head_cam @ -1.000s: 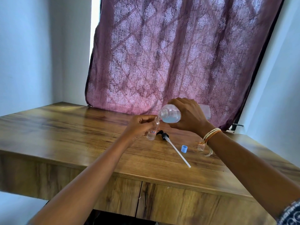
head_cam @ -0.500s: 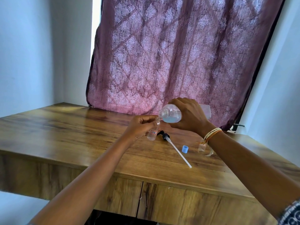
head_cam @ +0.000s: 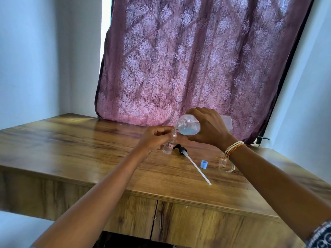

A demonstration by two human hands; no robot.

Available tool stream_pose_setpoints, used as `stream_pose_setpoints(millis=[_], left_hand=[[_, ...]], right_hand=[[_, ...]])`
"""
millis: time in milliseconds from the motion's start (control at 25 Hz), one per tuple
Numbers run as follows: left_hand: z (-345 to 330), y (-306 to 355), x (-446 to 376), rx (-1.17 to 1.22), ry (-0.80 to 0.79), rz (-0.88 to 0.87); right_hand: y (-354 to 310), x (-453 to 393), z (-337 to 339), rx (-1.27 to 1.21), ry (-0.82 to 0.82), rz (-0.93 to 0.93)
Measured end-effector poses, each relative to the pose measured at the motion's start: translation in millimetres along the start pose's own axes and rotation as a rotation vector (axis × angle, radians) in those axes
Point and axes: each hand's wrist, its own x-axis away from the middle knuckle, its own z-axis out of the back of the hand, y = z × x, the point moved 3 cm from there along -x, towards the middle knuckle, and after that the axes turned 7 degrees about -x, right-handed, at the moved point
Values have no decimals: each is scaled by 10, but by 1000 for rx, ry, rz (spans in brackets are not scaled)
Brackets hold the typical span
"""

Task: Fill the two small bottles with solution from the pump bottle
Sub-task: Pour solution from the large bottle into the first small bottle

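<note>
Above the counter, toward its back edge, the pump bottle lies tipped, mouth over the small bottle to its left. On the counter the pump head lies just right of that bottle; the cap and second small bottle lie further right.

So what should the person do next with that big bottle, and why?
Probably keep the big bottle tipped and pour slowly. The right hand holds its open neck right at the mouth of the small bottle gripped by the left hand, whose fill level I cannot judge.

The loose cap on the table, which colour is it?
Light blue cap, head view.
</note>
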Motion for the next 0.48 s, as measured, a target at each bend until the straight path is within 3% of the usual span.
stream_pose_setpoints(millis=[480], left_hand=[[-37,3,2,22,-6,0]], right_hand=[[14,24,19,9,-5,3]])
